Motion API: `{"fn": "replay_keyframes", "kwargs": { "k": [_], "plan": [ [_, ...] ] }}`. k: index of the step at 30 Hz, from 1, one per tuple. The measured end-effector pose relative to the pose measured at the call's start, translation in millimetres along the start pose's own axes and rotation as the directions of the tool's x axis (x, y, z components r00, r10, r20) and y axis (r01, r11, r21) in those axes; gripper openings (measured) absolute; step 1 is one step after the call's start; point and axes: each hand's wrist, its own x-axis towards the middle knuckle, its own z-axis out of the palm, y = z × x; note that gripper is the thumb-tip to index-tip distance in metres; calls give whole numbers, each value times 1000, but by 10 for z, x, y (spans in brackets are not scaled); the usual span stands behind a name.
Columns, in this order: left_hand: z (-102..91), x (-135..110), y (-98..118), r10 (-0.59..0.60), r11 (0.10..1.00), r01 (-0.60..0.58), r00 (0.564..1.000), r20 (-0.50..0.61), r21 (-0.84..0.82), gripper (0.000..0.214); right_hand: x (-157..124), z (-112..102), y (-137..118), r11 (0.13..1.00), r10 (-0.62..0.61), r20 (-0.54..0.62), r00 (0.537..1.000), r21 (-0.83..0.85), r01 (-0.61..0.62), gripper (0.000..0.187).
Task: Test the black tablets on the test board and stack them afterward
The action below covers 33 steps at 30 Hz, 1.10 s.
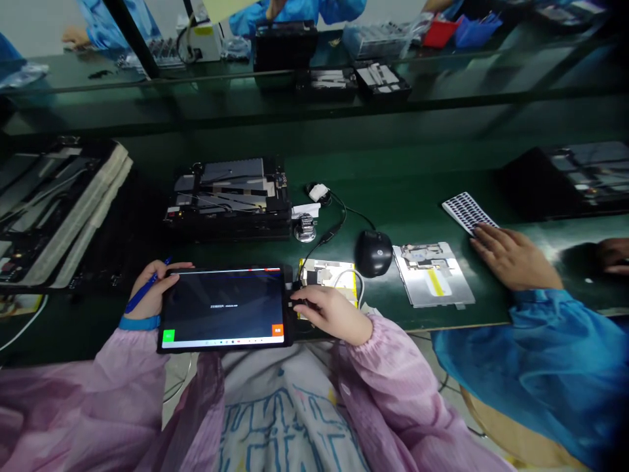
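The left hand (147,293) clenches a blue pen (145,293) and pinches the left edge of a tablet (222,309) held at the table's front edge, so a slip could drop the tablet or score its screen. The right hand (327,313), fingers curled at the tablet's right side, might snag the black plug (297,286) there and drag its cable (322,242) — whether they grasp it, I can't tell. Along the green-matted table (417,196) lie a laptop base (59,210), another opened chassis (228,196), a computer mouse (373,254), a metal plate (433,274), and a co-worker's hand (514,257) beside a sheet of black pads (466,213) — more workers in blue sleeves (295,10) sit beyond.
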Motion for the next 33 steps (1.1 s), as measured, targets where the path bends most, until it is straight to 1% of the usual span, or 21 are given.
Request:
{"fn": "replay_keyframes", "kwargs": {
  "k": [6, 9, 12, 15, 18, 24, 30, 33],
  "plan": [
    [14, -4, 11, -12, 999, 11, 1000, -3, -30, 41, -23, 165, 138, 999, -24, -61, 998, -24, 23, 9],
    [23, -7, 17, -18, 999, 18, 1000, 0, -38, 40, -26, 233, 168, 999, -50, -115, 992, -21, 48, 8],
    [38, -6, 26, -18, 999, 18, 1000, 1, -41, 41, -25, 256, 172, 997, -73, -172, 982, -1, 74, 11],
    [48, -3, 29, -22, 998, 22, 1000, 1, -51, 42, -26, 249, 172, 996, -69, -204, 977, 37, 78, 14],
    [49, -5, 28, -24, 998, 24, 1000, -1, -55, 42, -30, 237, 175, 996, -52, -187, 981, 56, 64, 14],
    [44, -14, 23, -32, 998, 32, 999, -7, -56, 41, -37, 234, 170, 1000, 16, -120, 993, 22, -13, 12],
    [36, -12, 16, -15, 1000, 14, 1000, -9, -27, 40, -32, 241, 152, 999, 24, -87, 996, -28, -26, 13],
    [33, -15, 22, -5, 1000, 5, 1000, -8, -14, 41, -26, 250, 149, 999, 34, -84, 996, -18, -35, 14]
  ]
}}
